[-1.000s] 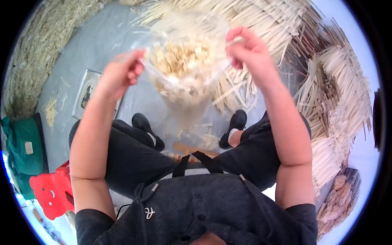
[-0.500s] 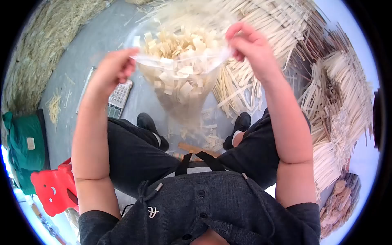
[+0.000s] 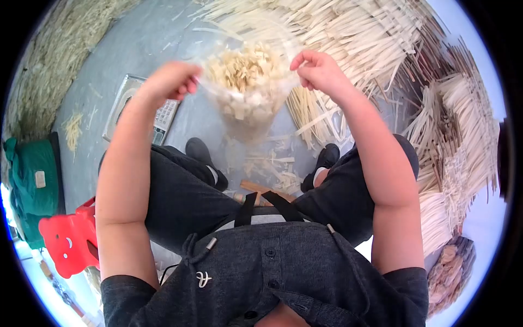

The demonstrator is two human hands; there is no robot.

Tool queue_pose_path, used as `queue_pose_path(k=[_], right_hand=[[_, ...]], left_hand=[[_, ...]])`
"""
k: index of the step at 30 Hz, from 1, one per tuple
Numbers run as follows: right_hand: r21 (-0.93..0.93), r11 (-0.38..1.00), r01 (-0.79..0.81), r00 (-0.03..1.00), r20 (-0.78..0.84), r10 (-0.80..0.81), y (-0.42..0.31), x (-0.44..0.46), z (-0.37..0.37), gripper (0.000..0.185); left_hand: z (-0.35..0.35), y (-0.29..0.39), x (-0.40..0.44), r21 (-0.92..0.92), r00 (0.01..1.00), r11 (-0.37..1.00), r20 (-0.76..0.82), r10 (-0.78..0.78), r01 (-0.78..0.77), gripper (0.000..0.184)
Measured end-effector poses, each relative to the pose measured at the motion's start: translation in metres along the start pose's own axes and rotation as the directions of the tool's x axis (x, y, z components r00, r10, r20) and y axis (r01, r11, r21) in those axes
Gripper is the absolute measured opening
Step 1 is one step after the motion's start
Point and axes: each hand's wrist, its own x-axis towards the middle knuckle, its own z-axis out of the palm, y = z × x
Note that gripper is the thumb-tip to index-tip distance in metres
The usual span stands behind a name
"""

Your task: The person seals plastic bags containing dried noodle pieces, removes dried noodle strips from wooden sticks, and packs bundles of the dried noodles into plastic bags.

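Note:
A clear plastic bag hangs between my hands, blurred by motion, its mouth spread wide. Inside it is a heap of short, pale flat strip pieces. My left hand pinches the left side of the rim, fingers closed. On the opposite side, my right hand grips the rim between thumb and fingers. The bag's lower end is smeared and lies above the floor between my shoes; I cannot tell whether it touches.
A digital scale with a keypad lies left of the bag. Long pale strips are piled at the right and back. A red stool and a green bag stand at left. Scraps litter the floor.
Both hands have come closer together, narrowing the bag's mouth. The bag has shifted and its bottom sits higher in view. My left hand moved right; the right hand moved slightly down and left.

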Motion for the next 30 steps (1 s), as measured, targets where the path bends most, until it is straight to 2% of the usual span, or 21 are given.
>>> queue_pose_path(k=[2,4,6,7,9,10,12,14,16,18,19,20,21,22,24,25,26,27,28,29,30], right_hand=[[-0.220,0.975,-0.037,0.999,-0.036,0.029,0.000,-0.005,0.000,0.021],[-0.263,0.965,-0.014,0.999,-0.034,0.006,-0.016,-0.024,-0.005,0.022],[-0.449,0.891,-0.072,0.995,0.026,0.094,-0.015,-0.038,-0.021,0.019],[-0.453,0.888,-0.072,0.995,0.032,0.097,-0.021,-0.048,-0.029,0.019],[-0.471,0.855,-0.217,0.965,0.026,0.259,-0.034,-0.060,-0.042,0.015],[-0.473,0.855,-0.214,0.965,0.032,0.259,-0.034,-0.058,-0.041,0.015],[-0.437,0.885,-0.157,0.981,0.032,0.190,-0.031,-0.058,-0.039,0.015],[-0.382,0.918,-0.105,0.990,0.049,0.134,-0.015,-0.045,-0.036,0.014],[-0.331,0.942,-0.049,0.996,0.055,0.071,-0.019,-0.042,-0.034,0.014],[-0.180,0.981,0.074,0.997,0.004,-0.074,-0.036,-0.046,-0.038,0.014],[-0.180,0.981,0.070,0.998,0.006,-0.070,-0.045,-0.050,-0.041,0.014],[-0.141,0.978,0.157,0.986,-0.032,-0.163,-0.053,-0.054,-0.043,0.014],[-0.103,0.964,0.245,0.964,-0.078,-0.253,-0.056,-0.057,-0.044,0.015],[-0.099,0.965,0.243,0.964,-0.085,-0.252,-0.054,-0.056,-0.044,0.015],[-0.070,0.965,0.251,0.963,-0.080,-0.257,-0.050,-0.051,-0.047,0.015],[-0.132,0.975,0.181,0.979,-0.069,-0.191,-0.036,-0.042,-0.045,0.015],[-0.348,0.928,0.134,0.983,-0.075,-0.170,-0.018,-0.034,-0.037,0.015],[-0.545,0.835,0.080,0.984,-0.088,-0.152,-0.005,-0.027,-0.025,0.015],[-0.545,0.834,0.087,0.983,-0.091,-0.161,0.001,-0.024,-0.015,0.015],[-0.701,0.711,0.056,0.979,-0.100,-0.175,0.005,-0.023,-0.003,0.017],[-0.828,0.561,0.019,0.977,-0.105,-0.188,0.005,-0.023,0.009,0.020]], left_hand=[[0.028,-0.006,-0.003,-0.010,0.986,1.000,0.165,-0.017,0.019,0.027],[0.050,0.000,-0.025,0.038,0.943,0.999,0.331,0.024,-0.039,0.028],[0.061,0.004,-0.051,0.054,0.869,0.994,0.491,0.058,-0.097,0.031],[0.069,0.001,-0.061,0.046,0.870,0.995,0.490,0.058,-0.092,0.031],[0.078,-0.001,-0.074,-0.044,0.763,0.998,0.643,0.061,-0.044,0.034],[0.077,-0.003,-0.069,-0.047,0.766,0.998,0.640,0.061,-0.040,0.034],[0.078,-0.007,-0.052,-0.118,0.850,0.986,0.526,-0.035,0.114,0.034],[0.078,-0.002,-0.047,-0.145,0.875,0.982,0.483,-0.035,0.120,0.032],[0.073,0.014,-0.053,-0.263,0.912,0.963,0.405,0.058,0.056,0.033],[0.059,0.023,-0.060,-0.302,0.925,0.952,0.344,0.161,-0.053,0.033],[0.049,0.036,-0.073,-0.313,0.927,0.945,0.318,0.198,-0.094,0.034],[0.040,0.043,-0.081,-0.311,0.927,0.946,0.321,0.193,-0.089,0.034],[0.030,0.049,-0.087,-0.332,0.923,0.930,0.284,0.258,-0.158,0.036],[0.024,0.051,-0.088,-0.350,0.913,0.908,0.245,0.326,-0.230,0.038],[0.017,0.048,-0.074,-0.265,0.926,0.937,0.240,0.293,-0.228,0.040],[0.017,0.045,-0.064,-0.186,0.939,0.958,0.225,0.259,-0.220,0.042],[0.021,0.036,-0.051,-0.185,0.939,0.956,0.222,0.264,-0.225,0.042],[0.027,0.024,-0.035,-0.044,0.974,0.989,0.172,0.149,-0.144,0.042],[0.030,0.017,-0.021,0.094,0.994,0.994,0.103,0.039,-0.049,0.043],[0.030,0.014,-0.010,0.095,0.995,0.994,0.094,0.044,-0.053,0.043],[0.029,0.011,-0.001,-0.003,0.996,1.000,0.082,0.021,-0.021,0.043]])
